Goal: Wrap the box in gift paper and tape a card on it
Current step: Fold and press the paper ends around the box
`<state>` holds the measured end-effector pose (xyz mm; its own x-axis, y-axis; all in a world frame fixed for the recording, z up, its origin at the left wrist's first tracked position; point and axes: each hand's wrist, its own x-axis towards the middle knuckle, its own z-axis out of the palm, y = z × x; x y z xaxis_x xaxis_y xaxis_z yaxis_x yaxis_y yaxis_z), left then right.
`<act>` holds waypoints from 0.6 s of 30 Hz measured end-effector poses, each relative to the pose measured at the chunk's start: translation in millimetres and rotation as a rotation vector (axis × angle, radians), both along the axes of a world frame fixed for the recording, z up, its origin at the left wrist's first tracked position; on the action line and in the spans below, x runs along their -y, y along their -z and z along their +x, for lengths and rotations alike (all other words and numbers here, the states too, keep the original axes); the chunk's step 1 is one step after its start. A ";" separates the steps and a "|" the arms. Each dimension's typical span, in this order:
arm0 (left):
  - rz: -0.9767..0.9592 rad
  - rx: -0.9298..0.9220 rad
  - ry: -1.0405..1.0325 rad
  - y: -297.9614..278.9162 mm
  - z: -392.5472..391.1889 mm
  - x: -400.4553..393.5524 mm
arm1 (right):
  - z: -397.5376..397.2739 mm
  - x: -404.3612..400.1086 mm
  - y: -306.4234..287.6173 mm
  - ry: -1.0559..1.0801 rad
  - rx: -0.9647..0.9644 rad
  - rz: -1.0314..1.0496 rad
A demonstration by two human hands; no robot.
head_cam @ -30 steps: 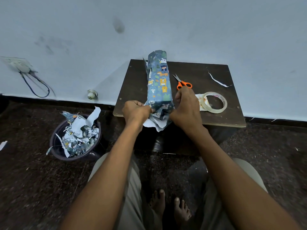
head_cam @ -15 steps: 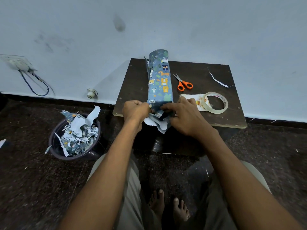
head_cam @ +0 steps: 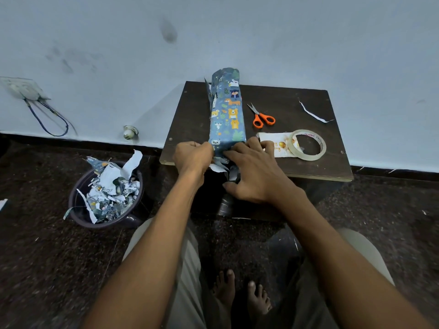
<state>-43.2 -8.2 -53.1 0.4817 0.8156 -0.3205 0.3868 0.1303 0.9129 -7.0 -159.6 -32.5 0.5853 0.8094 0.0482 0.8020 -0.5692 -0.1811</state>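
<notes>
Folding the near end of the wrap is the step in hand, judging by how both hands meet at the front edge of the desk. The left hand is curled and pinches the paper at the left corner of the box's near end, seemingly to keep that flap from springing back. The right hand lies over the right side of the same end, fingers spread and pressing the loose paper inward, thumb low near the desk's edge. The two hands sit close together, almost touching across the box.

That box lies lengthwise on the desk, running away from the person toward the wall, already sheathed in blue gift paper printed with little animals. White ragged paper pokes out under the near end between the hands, so this end is not yet closed; the far end also looks loose and untaped.

Just right of the box lie orange-handled scissors, and nearer the right hand a roll of clear tape rests on the card, both within easy reach for the sealing to come. A thin paper strip lies farther right. On the floor to the left stands a bin full of paper offcuts.
</notes>
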 end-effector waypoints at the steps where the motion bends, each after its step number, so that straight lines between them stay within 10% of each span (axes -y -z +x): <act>1: -0.001 0.004 -0.001 -1.3 -0.3 0.7 | -2.2 -1.8 1.2 0.006 0.001 0.019; 18: -0.222 0.061 0.105 -17.7 -6.8 2.3 | 4.7 -16.9 19.7 0.071 -0.029 0.203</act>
<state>-50.0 -10.5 -35.4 0.5835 0.6730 -0.4544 0.3542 0.2926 0.8882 -2.4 -142.7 -52.1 0.6444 0.7413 0.1879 0.7537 -0.5739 -0.3203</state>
